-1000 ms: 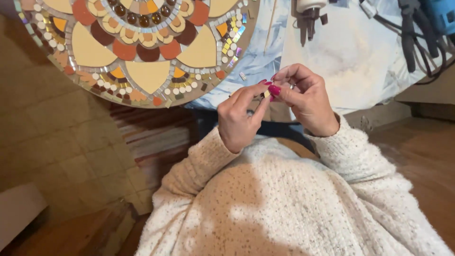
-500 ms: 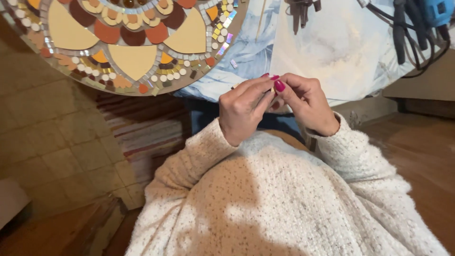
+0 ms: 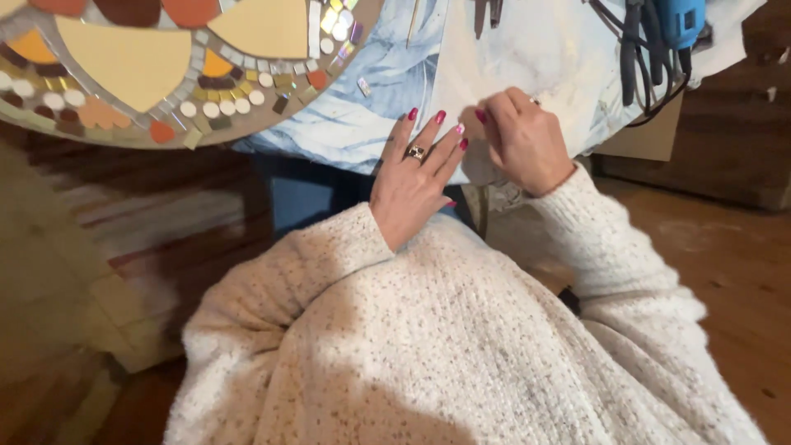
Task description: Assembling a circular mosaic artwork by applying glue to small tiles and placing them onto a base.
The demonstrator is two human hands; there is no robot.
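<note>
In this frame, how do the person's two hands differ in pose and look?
The left hand lies spread, fingers straight and fanned toward the pale blue cloth; the right hand is curled, fingertips drawn together as if pinching something too small to make out. The left hand shows a ring on one finger; no ring is clear on the right hand. Both have red-painted nails and cream knit sleeves.

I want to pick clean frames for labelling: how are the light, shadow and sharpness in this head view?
Head view: warm indoor light; the left hand and right hand are lit and fairly sharp; the round mosaic is slightly soft, with glints on its mirror bits; the cream sweater is shadowed low down; the wooden floor is dim.
</note>
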